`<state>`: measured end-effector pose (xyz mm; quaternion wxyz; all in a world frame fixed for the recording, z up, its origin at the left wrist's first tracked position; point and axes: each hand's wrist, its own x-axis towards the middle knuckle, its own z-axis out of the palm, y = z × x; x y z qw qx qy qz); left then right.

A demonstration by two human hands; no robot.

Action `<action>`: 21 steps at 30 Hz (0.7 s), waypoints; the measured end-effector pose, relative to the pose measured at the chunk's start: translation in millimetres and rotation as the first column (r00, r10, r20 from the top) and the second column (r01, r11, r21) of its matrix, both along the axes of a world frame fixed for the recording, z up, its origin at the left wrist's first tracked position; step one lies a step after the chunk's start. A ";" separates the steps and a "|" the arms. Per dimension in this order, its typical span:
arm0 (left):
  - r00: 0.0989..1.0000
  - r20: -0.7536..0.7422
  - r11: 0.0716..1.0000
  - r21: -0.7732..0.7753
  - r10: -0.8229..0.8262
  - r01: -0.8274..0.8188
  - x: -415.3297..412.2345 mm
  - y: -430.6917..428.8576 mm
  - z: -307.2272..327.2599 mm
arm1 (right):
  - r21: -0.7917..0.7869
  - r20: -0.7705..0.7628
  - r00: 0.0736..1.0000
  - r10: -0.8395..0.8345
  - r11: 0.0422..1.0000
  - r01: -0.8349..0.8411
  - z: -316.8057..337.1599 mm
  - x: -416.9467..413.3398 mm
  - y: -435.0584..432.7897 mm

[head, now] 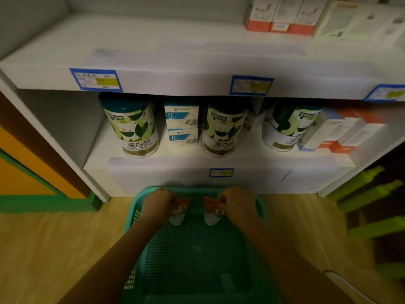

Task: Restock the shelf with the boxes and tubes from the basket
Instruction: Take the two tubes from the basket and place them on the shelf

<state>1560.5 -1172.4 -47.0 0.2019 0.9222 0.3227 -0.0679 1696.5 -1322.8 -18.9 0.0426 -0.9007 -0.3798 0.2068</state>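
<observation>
A green perforated basket (pixel 195 255) stands on the floor in front of the white shelf (pixel 197 167). My left hand (pixel 158 201) grips an orange-and-white tube (pixel 178 212) by its crimped end, over the far part of the basket. My right hand (pixel 236 201) grips a second, matching tube (pixel 212 213) the same way. Both tubes hang with their white caps pointing down. The rest of the basket floor shows only mesh.
The lower shelf holds three green-and-white cans (pixel 135 128), stacked blue-and-white boxes (pixel 182 123) and orange-and-white boxes (pixel 341 132) at the right. More boxes (pixel 282 16) stand on the upper shelf's right side. A green chair frame (pixel 368 205) stands at the right on the wooden floor.
</observation>
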 end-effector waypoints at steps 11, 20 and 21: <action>0.957 0.212 0.961 0.231 -0.200 0.150 2.6 -9.0 168.3 | 0.178 0.149 0.989 -0.018 0.984 -0.009 146.6 28.0 -44.8; 0.908 0.290 0.915 0.357 -0.302 0.191 4.6 -43.0 375.7 | 0.254 0.326 0.945 -0.026 0.965 -0.061 345.9 28.1 -90.9; 0.897 0.306 0.911 0.361 -0.319 0.200 4.7 -47.8 397.9 | 0.260 0.344 0.938 -0.029 0.963 -0.066 367.4 28.4 -96.0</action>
